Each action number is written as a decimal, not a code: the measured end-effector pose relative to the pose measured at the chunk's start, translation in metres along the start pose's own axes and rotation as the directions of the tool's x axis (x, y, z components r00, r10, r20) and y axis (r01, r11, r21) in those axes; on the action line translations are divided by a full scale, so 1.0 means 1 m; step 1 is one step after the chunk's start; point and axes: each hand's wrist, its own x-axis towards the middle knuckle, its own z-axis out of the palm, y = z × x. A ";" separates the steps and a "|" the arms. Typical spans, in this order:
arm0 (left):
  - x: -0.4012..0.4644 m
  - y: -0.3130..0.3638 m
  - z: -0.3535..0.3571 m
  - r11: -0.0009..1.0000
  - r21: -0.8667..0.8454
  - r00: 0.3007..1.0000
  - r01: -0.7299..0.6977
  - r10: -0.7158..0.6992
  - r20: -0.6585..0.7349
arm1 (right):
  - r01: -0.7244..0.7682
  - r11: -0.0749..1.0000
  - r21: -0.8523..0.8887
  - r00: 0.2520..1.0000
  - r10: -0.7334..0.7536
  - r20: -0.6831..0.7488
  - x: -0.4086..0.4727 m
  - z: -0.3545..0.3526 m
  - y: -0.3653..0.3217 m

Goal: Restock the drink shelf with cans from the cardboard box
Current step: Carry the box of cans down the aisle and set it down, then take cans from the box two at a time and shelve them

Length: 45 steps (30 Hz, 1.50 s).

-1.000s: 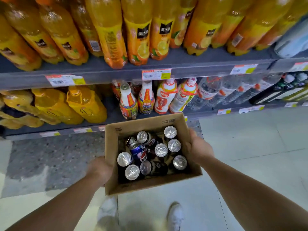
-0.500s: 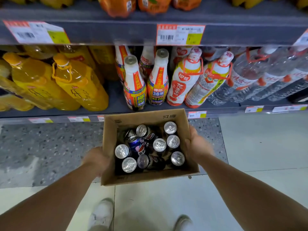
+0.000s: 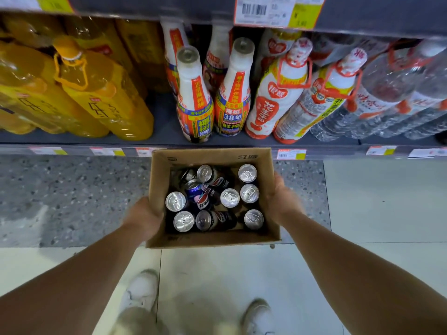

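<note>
An open brown cardboard box [image 3: 159, 180] hangs low in front of the bottom drink shelf [image 3: 164, 131]. Inside it are several dark cola cans [image 3: 229, 197], some upright with silver tops showing, some lying on their sides. My left hand [image 3: 142, 217] grips the box's left wall. My right hand [image 3: 283, 201] grips its right wall. The box's far edge sits just below the shelf's front lip.
The shelf holds yellow juice bottles [image 3: 96, 93] at left, white coconut and peanut milk bottles [image 3: 196, 102] in the middle, and clear water bottles [image 3: 387, 93] at right. Price tags [image 3: 291, 154] line the shelf edge. My white shoes [image 3: 140, 293] stand on the tiled floor.
The view has dropped and closed in on the bottom shelf; the upper shelf of orange bottles has left the frame. The box, still held in both hands, has come lower and nearer the shelf.
</note>
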 end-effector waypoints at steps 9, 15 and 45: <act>-0.032 0.011 0.013 0.997 -0.077 0.994 0.014 -0.022 -0.108 | 0.062 0.997 0.047 0.995 -0.066 0.073 -0.005 -0.007 0.007; -0.054 0.011 0.021 1.000 0.001 0.989 -0.015 0.015 -0.149 | 0.093 0.994 0.050 0.990 -0.098 0.101 -0.022 -0.019 0.013; 0.016 0.044 0.102 0.591 0.695 0.875 -0.411 0.470 0.118 | 0.410 0.812 -0.417 0.864 -0.492 -0.109 0.007 0.077 -0.037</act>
